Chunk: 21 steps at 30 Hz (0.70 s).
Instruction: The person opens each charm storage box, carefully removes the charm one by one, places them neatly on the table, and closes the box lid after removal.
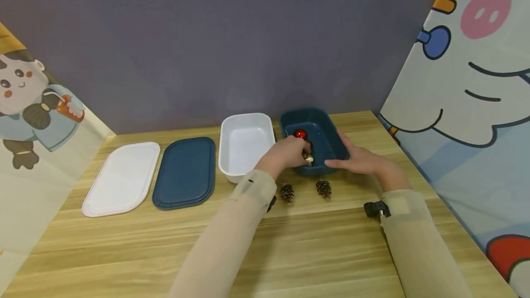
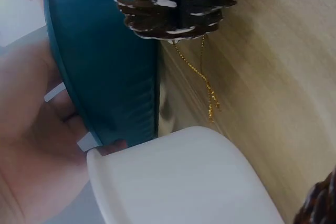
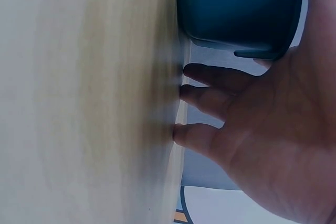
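Head view: a person's left hand (image 1: 290,151) dips into a blue box (image 1: 325,139) while the right hand (image 1: 361,159), apparently steadying it, spans its near right corner.
A red ball (image 1: 300,133) and gold ornament (image 1: 308,157) show inside the box; whether the left grip clamps either cannot be told. Left wrist view: a pine cone (image 2: 152,4) lies just outside the box. Right wrist view: fingers (image 3: 207,102) spread apart beside it.

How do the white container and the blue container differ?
The white container is pale, the blue container dark. The left hand reaches inside the blue container, not the white one. A red ball sits in the blue container; the white one shows none. Both stand lidless.
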Tool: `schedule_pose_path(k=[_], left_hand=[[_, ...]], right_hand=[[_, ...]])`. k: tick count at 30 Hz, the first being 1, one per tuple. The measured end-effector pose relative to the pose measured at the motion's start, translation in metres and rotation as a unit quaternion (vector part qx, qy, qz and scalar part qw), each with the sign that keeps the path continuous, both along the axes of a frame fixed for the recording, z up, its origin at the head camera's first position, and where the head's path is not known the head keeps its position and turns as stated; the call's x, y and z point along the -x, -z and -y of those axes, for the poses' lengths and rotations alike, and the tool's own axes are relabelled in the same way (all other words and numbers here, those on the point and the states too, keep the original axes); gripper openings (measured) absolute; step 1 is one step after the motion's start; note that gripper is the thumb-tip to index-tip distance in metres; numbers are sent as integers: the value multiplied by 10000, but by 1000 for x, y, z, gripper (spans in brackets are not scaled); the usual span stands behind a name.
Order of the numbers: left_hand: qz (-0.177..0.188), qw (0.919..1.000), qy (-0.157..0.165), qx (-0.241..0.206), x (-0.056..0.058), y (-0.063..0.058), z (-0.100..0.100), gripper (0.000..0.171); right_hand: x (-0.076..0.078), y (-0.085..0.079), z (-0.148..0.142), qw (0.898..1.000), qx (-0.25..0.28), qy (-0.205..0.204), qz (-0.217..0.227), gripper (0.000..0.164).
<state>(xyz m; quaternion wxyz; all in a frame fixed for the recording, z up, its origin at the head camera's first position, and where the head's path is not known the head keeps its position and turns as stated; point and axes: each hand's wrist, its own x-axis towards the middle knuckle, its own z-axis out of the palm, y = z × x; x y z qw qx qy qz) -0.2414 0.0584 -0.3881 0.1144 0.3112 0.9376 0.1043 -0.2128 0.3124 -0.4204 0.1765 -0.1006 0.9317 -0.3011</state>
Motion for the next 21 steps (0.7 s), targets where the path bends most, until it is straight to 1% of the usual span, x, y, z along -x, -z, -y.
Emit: schedule_pose_path(k=[5,11,15,18,21], left_hand=[[17,9998,-126,-157,0,0,3,41],[-159,9989,-231,-369,-2,-5,6,45],[-357,9981,-304,-400,-3,-10,8,45],[-577,9970,-323,-414,-4,-13,8,45],[-734,9952,-309,-575,-7,-17,9,45]], right_hand=[[3,3,0,10000,-67,25,-3,121],[3,2,2,9999,-152,40,17,122],[1,0,2,9998,-191,21,-8,123],[1,0,0,9998,-213,28,-15,123],[0,0,-1,9997,-240,30,-4,123]])
